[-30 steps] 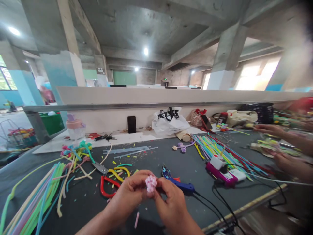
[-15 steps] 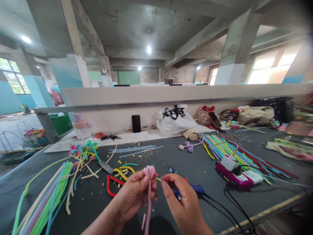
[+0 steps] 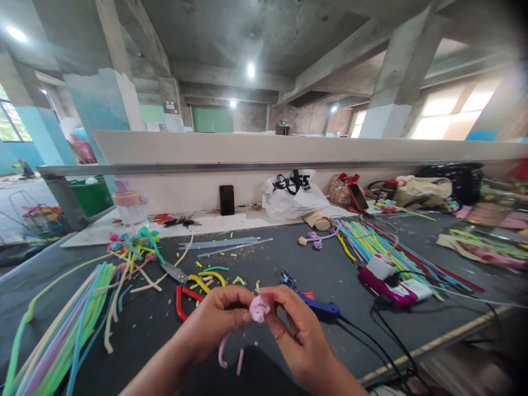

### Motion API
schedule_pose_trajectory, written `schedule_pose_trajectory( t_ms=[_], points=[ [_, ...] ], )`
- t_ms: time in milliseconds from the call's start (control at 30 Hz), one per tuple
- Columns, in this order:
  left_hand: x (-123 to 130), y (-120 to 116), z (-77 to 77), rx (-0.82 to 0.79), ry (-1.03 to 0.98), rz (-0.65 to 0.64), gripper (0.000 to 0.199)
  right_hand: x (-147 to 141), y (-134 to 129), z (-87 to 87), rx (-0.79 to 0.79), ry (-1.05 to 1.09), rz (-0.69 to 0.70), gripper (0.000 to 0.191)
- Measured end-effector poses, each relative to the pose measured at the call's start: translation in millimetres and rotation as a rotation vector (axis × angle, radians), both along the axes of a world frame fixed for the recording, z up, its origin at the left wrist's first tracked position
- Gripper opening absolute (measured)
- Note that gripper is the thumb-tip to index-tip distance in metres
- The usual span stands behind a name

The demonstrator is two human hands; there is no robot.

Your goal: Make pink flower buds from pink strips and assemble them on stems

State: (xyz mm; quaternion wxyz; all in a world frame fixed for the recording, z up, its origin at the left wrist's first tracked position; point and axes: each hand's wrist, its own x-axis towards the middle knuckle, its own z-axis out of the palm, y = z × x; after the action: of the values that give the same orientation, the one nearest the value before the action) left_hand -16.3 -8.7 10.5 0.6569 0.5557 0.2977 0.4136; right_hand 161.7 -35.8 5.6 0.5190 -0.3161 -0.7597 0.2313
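A small pink pipe-cleaner flower (image 3: 259, 309) sits between the fingertips of both hands, its head turned toward me. My left hand (image 3: 212, 319) pinches it from the left, while its pink stem (image 3: 222, 353) hangs below that hand. On the other side my right hand (image 3: 299, 330) is closed at the flower's edge, thumb and forefinger against it. A yellow-green bit (image 3: 257, 286) shows just behind the flower; whether fingers touch it I cannot tell. Beyond my right hand lies a blue hot glue gun (image 3: 324, 309). Scissors (image 3: 193, 286) with red and yellow handles rest beyond my left hand.
Bundled pipe cleaners (image 3: 78, 324) lie at left, others (image 3: 396, 247) at right. A purple power strip (image 3: 388, 291) trails cables. Along the back stand a phone (image 3: 226, 200), a bottle (image 3: 130, 206) and a white bag (image 3: 292, 195). A cut pink piece (image 3: 240, 362) lies in front.
The flower has tipped toward me and its stem has swung left. My right hand has moved left from a thin yellow-green piece onto the flower. The view has shifted slightly.
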Motion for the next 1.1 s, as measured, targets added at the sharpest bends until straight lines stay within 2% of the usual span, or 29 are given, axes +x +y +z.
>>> schedule_pose_trajectory(
  t_ms=[100, 233, 433, 600, 767, 900, 1000, 1100],
  points=[
    [-3.6, 1.1, 3.1, 0.075, 0.012, -0.025, 0.015, 2.9, -4.5, -3.3, -0.064, 0.053, 0.009, 0.028],
    [-3.9, 1.6, -4.0, 0.088, -0.019, -0.047, 0.018, 3.4, -11.1, -2.6, -0.158, 0.095, 0.002, 0.027],
    [3.0, -0.2, -16.7, -0.041, -0.117, -0.089, 0.027, -3.5, -13.1, 9.5, -0.299, 0.243, 0.096, 0.021],
    [6.6, -3.4, -14.9, -0.185, -0.126, -0.074, 0.025, -4.9, -9.7, 11.3, -0.365, 0.304, 0.152, 0.021],
    [6.9, -2.9, -14.7, -0.230, -0.168, -0.112, 0.025, -4.4, -6.2, 8.9, -0.460, 0.352, 0.165, 0.023],
    [6.0, -0.9, -16.5, -0.198, -0.148, -0.092, 0.024, -4.5, -3.0, 8.0, -0.497, 0.388, 0.168, 0.023],
    [5.5, -0.2, -15.8, -0.167, -0.111, -0.032, 0.021, -3.6, -0.7, 6.4, -0.504, 0.395, 0.137, 0.022],
    [6.2, 0.5, -14.3, -0.144, -0.078, 0.049, 0.022, -1.8, 0.4, 3.4, -0.415, 0.392, 0.035, 0.019]
  ],
)
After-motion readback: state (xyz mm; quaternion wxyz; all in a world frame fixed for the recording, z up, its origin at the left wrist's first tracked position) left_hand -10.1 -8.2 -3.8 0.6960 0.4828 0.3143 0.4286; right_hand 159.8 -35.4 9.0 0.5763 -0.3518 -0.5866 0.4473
